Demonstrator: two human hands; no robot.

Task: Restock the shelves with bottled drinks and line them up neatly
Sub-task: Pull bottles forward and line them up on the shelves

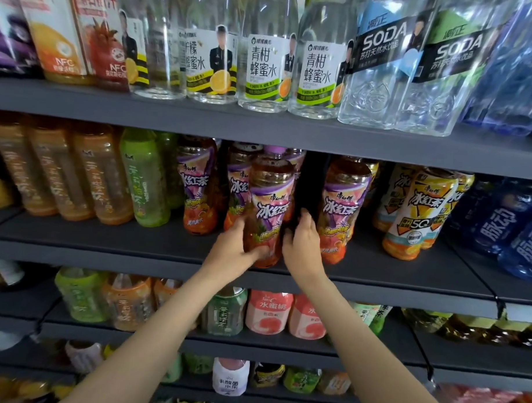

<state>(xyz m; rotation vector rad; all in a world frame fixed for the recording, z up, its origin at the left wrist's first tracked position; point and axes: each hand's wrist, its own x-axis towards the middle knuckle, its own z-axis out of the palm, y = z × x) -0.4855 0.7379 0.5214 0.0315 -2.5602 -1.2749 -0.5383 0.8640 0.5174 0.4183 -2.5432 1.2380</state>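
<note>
Holding the purple-capped iced tea bottle low on its body, the left hand wraps fingers and thumb round the base, while the right hand lies against the bottle's right side, fingers fairly straight and reaching past it into the dark gap behind. The bottle stands at the front edge of the middle shelf, between two matching purple-labelled bottles. Full of tea, it is probably weighty for its size, and the plastic wall would give a little under a squeeze (the glossy label sleeve looks slick), so a grip low at the waist seems safest. Room is tight overhead: the cap sits just beneath the lip of the upper shelf, so sliding beats lifting. The open lane behind it looks free for pushing back, with neighbours close on both flanks.
</note>
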